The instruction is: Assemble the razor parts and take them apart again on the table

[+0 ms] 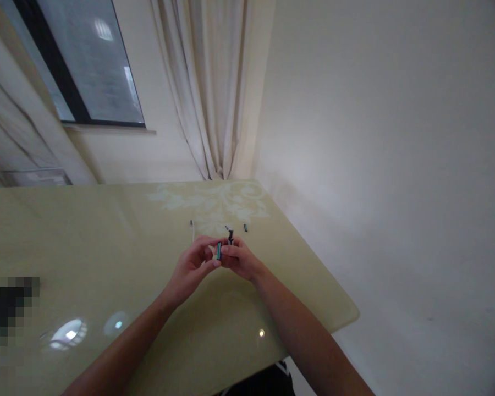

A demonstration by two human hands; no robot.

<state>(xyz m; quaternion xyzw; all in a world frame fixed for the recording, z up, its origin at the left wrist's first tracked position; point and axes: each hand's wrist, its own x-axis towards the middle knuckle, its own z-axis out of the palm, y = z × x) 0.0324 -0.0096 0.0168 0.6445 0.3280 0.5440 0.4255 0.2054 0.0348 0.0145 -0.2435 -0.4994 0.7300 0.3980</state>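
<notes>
The left hand (pixel 193 264) pinches a green-and-black strip (pixel 219 251) in its fingers (pixel 206 241); the right hand (pixel 240 259) grips a dark tool (pixel 230 236). Another strip (pixel 245 227) lies toward the table's (pixel 119 236) far right corner.

Counted two bare hands (pixel 190 267), two green-and-black razor cartridges (pixel 219 251), one black-and-silver razor handle (pixel 231 237) and one slim white item (pixel 193 231) too small to identify; also saw one table (pixel 107 236), one window (pixel 94 66) and two curtains (pixel 214 82).

Upper left: dark-framed glass window (pixel 97 71) | top centre: cream pleated fabric curtain (pixel 208 82) | right: plain off-white wall (pixel 379 143) | lower half: glossy pale-yellow tabletop (pixel 94 236), white floral pattern (pixel 247 191), bright reflections (pixel 70 334)
</notes>
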